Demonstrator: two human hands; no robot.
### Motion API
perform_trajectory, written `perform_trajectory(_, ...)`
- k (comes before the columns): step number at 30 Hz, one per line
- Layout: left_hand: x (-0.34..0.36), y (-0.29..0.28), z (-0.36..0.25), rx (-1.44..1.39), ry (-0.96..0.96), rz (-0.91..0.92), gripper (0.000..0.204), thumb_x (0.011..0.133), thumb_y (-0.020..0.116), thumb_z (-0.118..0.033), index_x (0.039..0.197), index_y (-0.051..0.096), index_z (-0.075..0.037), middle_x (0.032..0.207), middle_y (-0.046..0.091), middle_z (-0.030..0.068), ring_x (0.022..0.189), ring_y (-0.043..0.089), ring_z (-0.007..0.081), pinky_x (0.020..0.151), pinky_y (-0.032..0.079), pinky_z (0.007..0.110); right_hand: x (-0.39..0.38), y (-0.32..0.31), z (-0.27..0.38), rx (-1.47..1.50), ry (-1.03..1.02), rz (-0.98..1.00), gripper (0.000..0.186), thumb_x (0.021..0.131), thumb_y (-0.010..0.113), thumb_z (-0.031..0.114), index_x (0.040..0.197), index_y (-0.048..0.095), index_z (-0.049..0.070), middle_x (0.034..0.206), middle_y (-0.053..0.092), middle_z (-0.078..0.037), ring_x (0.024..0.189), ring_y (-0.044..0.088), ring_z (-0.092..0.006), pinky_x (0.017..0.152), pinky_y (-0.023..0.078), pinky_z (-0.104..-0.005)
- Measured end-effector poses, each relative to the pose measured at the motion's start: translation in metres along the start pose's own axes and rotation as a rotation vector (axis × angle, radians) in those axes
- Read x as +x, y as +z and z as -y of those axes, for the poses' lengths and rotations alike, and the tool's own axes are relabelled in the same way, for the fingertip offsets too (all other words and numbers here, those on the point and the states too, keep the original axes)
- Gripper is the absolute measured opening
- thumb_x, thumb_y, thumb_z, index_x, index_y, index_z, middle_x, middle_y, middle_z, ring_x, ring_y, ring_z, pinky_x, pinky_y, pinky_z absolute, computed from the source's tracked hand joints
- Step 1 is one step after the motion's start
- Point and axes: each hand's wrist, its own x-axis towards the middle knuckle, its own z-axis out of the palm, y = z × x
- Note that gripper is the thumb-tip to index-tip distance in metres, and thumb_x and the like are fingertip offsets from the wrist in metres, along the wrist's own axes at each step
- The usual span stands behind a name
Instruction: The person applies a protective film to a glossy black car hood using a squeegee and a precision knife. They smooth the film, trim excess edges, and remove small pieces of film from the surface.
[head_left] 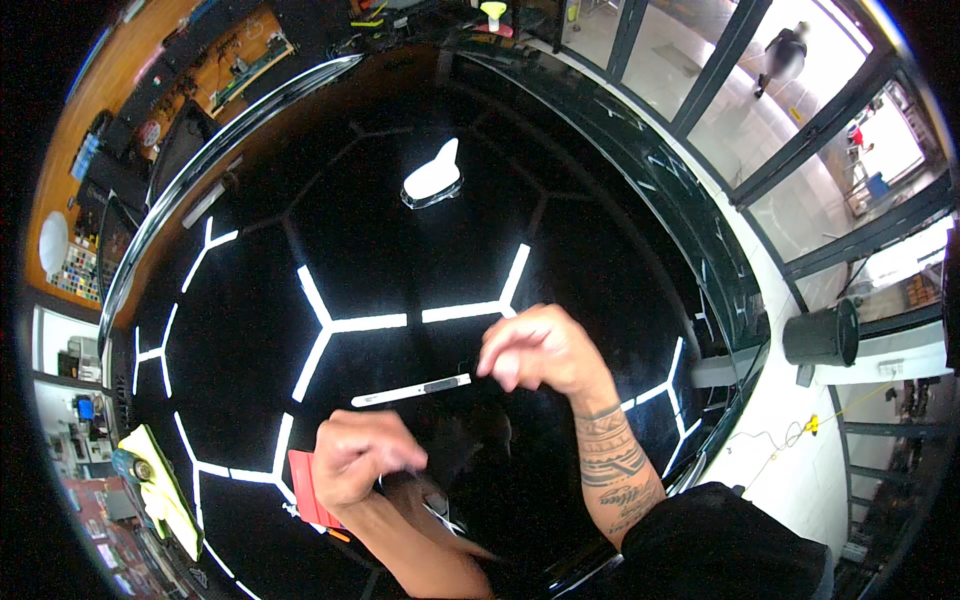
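Observation:
Below me spreads a glossy black car roof point(370, 240) that mirrors bright light strips. My right hand point(545, 350) is over its middle, fingers curled in and pressed together; whatever they may pinch does not show. Just left of those fingertips a slim silver snap-off knife point(412, 390) lies on the roof. Nearer to me, my left hand point(362, 455) is closed too, its fingertips smeared by motion and their contents hidden. A flat red squeegee card point(308, 490) shows beside that hand, partly covered by it. An orange-tipped tool point(338, 535) peeks out below the card.
A white shark-fin antenna point(433, 178) stands up from the far roof. At left are a yellow-green cloth point(165, 500) and a workbench with tools. On the right, a black bucket point(820, 335) and a yellow cord point(812, 426) are by glass doors; a person point(787, 55) is outside.

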Motion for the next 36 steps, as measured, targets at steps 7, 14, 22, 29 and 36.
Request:
perform_trajectory(7, 0.036, 0.033, 0.008, 0.459, -0.359, -0.277, 0.01, 0.085, 0.067, -0.004, 0.087, 0.065, 0.006, 0.071, 0.062, 0.0063, 0.06, 0.052, 0.0084, 0.056, 0.04, 0.025, 0.009, 0.013, -0.011, 0.042, 0.157, 0.062, 0.015, 0.09, 0.069, 0.012, 0.086, 0.063, 0.0, 0.065, 0.059, -0.002, 0.048, 0.052, -0.0054, 0.044, 0.039, -0.0193)
perform_trajectory(14, 0.03, 0.024, 0.008, 0.421, -0.269, -0.186, 0.009, 0.084, 0.066, -0.002, 0.09, 0.067, 0.005, 0.072, 0.063, 0.0078, 0.061, 0.055, 0.0108, 0.058, 0.042, 0.026, 0.009, 0.018, -0.01, 0.164, 0.175, 0.096, 0.017, 0.095, 0.063, 0.014, 0.092, 0.066, -0.003, 0.065, 0.062, -0.004, 0.049, 0.059, -0.0083, 0.042, 0.043, -0.019)
perform_trajectory(22, 0.027, 0.023, 0.006, 0.48, -0.342, -0.205, 0.009, 0.083, 0.066, -0.004, 0.08, 0.066, 0.004, 0.061, 0.059, 0.0032, 0.052, 0.049, 0.0055, 0.05, 0.038, 0.024, 0.012, 0.022, -0.009, 0.043, 0.177, 0.14, 0.021, 0.09, 0.07, 0.019, 0.087, 0.068, -0.001, 0.065, 0.064, -0.003, 0.051, 0.06, -0.0077, 0.042, 0.044, -0.0197)
perform_trajectory(29, 0.031, 0.026, 0.006, 0.556, -0.365, -0.239, 0.008, 0.082, 0.065, -0.003, 0.078, 0.064, 0.005, 0.056, 0.053, 0.0002, 0.05, 0.044, 0.0036, 0.048, 0.034, 0.024, 0.015, 0.026, -0.017, -0.25, -0.044, 0.039, 0.014, 0.086, 0.069, 0.011, 0.08, 0.066, -0.001, 0.059, 0.06, -0.002, 0.049, 0.056, -0.0077, 0.046, 0.041, -0.0225)
perform_trajectory(36, 0.032, 0.027, 0.013, 0.595, -0.33, -0.267, 0.008, 0.082, 0.064, -0.002, 0.08, 0.064, 0.006, 0.055, 0.05, -0.001, 0.051, 0.04, 0.0031, 0.048, 0.032, 0.024, 0.019, 0.027, -0.024, -0.419, -0.2, -0.044, 0.017, 0.083, 0.07, 0.011, 0.076, 0.063, -0.003, 0.06, 0.059, -0.007, 0.054, 0.056, -0.0123, 0.053, 0.046, -0.0294)
